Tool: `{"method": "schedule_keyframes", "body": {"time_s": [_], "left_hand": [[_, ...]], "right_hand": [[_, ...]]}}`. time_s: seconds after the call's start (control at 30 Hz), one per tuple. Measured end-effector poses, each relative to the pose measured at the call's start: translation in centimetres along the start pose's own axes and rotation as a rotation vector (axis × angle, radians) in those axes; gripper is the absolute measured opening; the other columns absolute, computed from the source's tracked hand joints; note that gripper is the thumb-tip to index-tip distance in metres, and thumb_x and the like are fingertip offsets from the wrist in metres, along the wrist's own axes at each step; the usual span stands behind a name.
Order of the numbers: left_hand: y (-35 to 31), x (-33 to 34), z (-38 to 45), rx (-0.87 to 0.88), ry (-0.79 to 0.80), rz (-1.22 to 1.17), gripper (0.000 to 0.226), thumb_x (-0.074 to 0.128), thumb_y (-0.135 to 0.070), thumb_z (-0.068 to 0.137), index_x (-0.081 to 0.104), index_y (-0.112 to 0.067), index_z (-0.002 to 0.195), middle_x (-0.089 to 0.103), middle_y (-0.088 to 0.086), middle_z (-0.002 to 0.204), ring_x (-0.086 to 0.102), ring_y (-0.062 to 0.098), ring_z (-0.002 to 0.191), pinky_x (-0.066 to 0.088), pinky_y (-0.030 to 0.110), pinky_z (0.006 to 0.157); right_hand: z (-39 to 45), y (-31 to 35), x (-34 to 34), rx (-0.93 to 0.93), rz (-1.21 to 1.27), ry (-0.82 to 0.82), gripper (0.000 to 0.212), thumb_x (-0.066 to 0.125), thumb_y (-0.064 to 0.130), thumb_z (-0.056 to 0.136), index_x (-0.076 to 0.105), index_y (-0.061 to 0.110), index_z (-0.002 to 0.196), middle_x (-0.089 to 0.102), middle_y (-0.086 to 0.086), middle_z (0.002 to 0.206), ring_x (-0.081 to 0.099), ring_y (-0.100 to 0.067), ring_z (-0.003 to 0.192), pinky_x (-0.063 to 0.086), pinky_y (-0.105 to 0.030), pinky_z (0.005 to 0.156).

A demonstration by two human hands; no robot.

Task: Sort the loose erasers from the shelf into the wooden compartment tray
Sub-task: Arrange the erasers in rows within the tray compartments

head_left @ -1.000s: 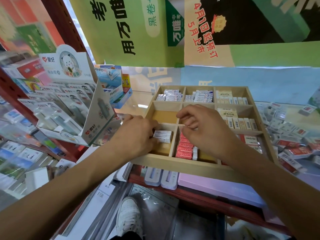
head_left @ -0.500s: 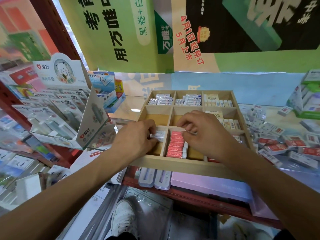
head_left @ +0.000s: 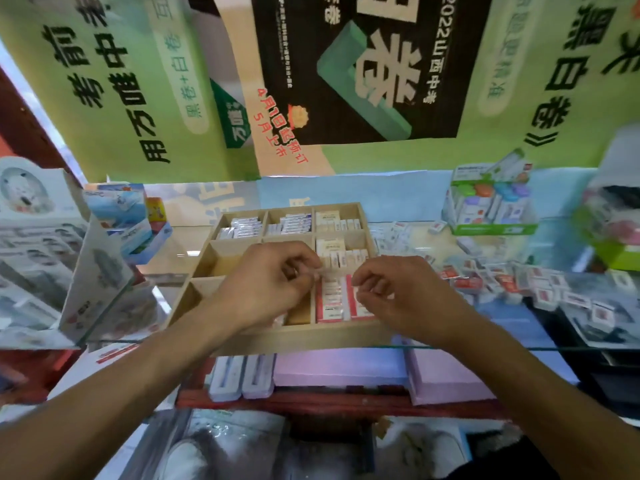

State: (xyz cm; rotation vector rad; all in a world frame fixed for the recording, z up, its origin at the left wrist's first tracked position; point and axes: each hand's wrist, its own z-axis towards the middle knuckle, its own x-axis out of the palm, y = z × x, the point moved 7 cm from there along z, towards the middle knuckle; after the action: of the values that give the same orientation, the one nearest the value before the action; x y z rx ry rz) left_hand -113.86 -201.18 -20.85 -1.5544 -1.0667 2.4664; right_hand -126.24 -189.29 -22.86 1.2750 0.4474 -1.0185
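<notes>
1 head-worn camera looks forward and down from above the person's forearms, close over the wooden compartment tray (head_left: 277, 341) on the glass shelf (head_left: 519, 347). Its wide angle also takes in the posters (head_left: 346, 64) behind, bending straight edges.

Green posters (head_left: 114, 81) above glass shelf (head_left: 519, 347)

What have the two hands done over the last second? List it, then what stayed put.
The left hand left the white erasers in the front-left compartment and moved right. It now pinches a thin pale strip, too blurred to name, beside the right hand, whose curled fingers sit over the red erasers. The wooden tray and the loose erasers on the shelf stayed.
</notes>
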Motion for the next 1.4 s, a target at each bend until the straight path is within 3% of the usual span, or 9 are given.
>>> {"method": "schedule_keyframes", "body": {"time_s": [0.33, 0.43, 0.5, 0.7, 0.83, 0.97, 1.13, 1.3, 1.4], "left_hand": [[-7.6, 9.6, 5.8, 0.186, 0.268, 0.171, 0.022, 0.063, -0.011, 0.081, 0.073, -0.024, 0.095, 0.066, -0.011, 0.081, 0.06, 0.005, 0.075, 0.048, 0.02, 0.072], [-7.9, 11.5, 7.5, 0.205, 0.314, 0.296, 0.019, 0.066, -0.02, 0.081, 0.072, -0.026, 0.098, 0.069, -0.008, 0.094, 0.061, 0.01, 0.087, 0.05, 0.026, 0.082], [-8.1, 12.6, 8.5, 0.222, 0.332, 0.351, 0.02, 0.066, -0.025, 0.081, 0.071, -0.028, 0.1, 0.069, -0.004, 0.105, 0.061, 0.015, 0.096, 0.049, 0.031, 0.086], [-9.2, 15.9, 10.1, 0.26, 0.385, 0.467, 0.025, 0.062, -0.038, 0.086, 0.066, -0.027, 0.108, 0.063, 0.003, 0.113, 0.058, 0.023, 0.105, 0.049, 0.037, 0.089], [-8.8, 16.8, 11.9, 0.232, 0.369, 0.545, 0.028, 0.057, -0.031, 0.087, 0.063, -0.026, 0.115, 0.058, 0.005, 0.123, 0.055, 0.025, 0.113, 0.049, 0.041, 0.092], [-7.6, 16.9, 14.6, 0.127, 0.447, 0.529, 0.042, 0.059, -0.019, 0.088, 0.058, -0.023, 0.13, 0.053, 0.004, 0.138, 0.049, 0.023, 0.125, 0.042, 0.038, 0.103], [-7.4, 17.7, 15.4, 0.107, 0.532, 0.519, 0.049, 0.064, -0.015, 0.085, 0.056, -0.021, 0.133, 0.054, 0.003, 0.137, 0.049, 0.021, 0.124, 0.04, 0.032, 0.104], [-6.9, 18.1, 15.8, 0.08, 0.543, 0.529, 0.051, 0.063, -0.019, 0.088, 0.051, -0.016, 0.138, 0.051, 0.006, 0.14, 0.049, 0.023, 0.125, 0.039, 0.029, 0.101], [-6.8, 18.0, 16.1, 0.091, 0.505, 0.521, 0.04, 0.068, -0.022, 0.086, 0.062, -0.016, 0.125, 0.056, 0.005, 0.131, 0.053, 0.021, 0.118, 0.044, 0.03, 0.096]], "right_hand": [[-7.4, -10.8, -7.2, 0.367, 0.028, -0.173, 0.013, 0.067, 0.013, 0.084, 0.071, 0.021, 0.093, 0.067, 0.01, 0.079, 0.061, 0.001, 0.07, 0.045, -0.008, 0.06], [-7.8, -12.0, -7.9, 0.376, -0.025, -0.141, 0.015, 0.063, 0.013, 0.087, 0.07, 0.019, 0.099, 0.063, 0.011, 0.079, 0.056, 0.003, 0.067, 0.039, -0.006, 0.058], [-7.8, -12.5, -8.3, 0.38, -0.083, -0.136, 0.016, 0.061, 0.012, 0.087, 0.069, 0.018, 0.1, 0.061, 0.011, 0.08, 0.053, -0.002, 0.068, 0.039, -0.014, 0.06], [-8.6, -14.0, -8.6, 0.421, -0.15, -0.119, 0.019, 0.062, 0.013, 0.087, 0.068, 0.016, 0.105, 0.057, 0.004, 0.093, 0.053, -0.012, 0.08, 0.04, -0.023, 0.07], [-9.1, -14.0, -7.8, 0.424, -0.174, -0.097, 0.019, 0.061, 0.016, 0.089, 0.067, 0.018, 0.107, 0.061, 0.0, 0.105, 0.054, -0.014, 0.085, 0.048, -0.028, 0.076], [-8.2, -12.5, -6.1, 0.356, -0.231, -0.064, 0.032, 0.052, 0.02, 0.095, 0.059, 0.024, 0.126, 0.056, 0.002, 0.12, 0.055, -0.02, 0.107, 0.048, -0.034, 0.087], [-6.6, -11.6, -4.2, 0.298, -0.452, -0.022, 0.036, 0.05, 0.014, 0.093, 0.054, 0.019, 0.129, 0.054, -0.004, 0.126, 0.054, -0.026, 0.111, 0.047, -0.035, 0.08], [-6.4, -11.8, -4.3, 0.361, -0.434, -0.002, 0.031, 0.053, 0.017, 0.094, 0.05, 0.018, 0.125, 0.051, -0.003, 0.12, 0.055, -0.025, 0.108, 0.045, -0.038, 0.085], [-6.6, -11.9, -4.6, 0.394, -0.405, 0.003, 0.028, 0.054, 0.021, 0.094, 0.052, 0.018, 0.122, 0.05, -0.003, 0.118, 0.055, -0.023, 0.104, 0.044, -0.036, 0.083]]}}
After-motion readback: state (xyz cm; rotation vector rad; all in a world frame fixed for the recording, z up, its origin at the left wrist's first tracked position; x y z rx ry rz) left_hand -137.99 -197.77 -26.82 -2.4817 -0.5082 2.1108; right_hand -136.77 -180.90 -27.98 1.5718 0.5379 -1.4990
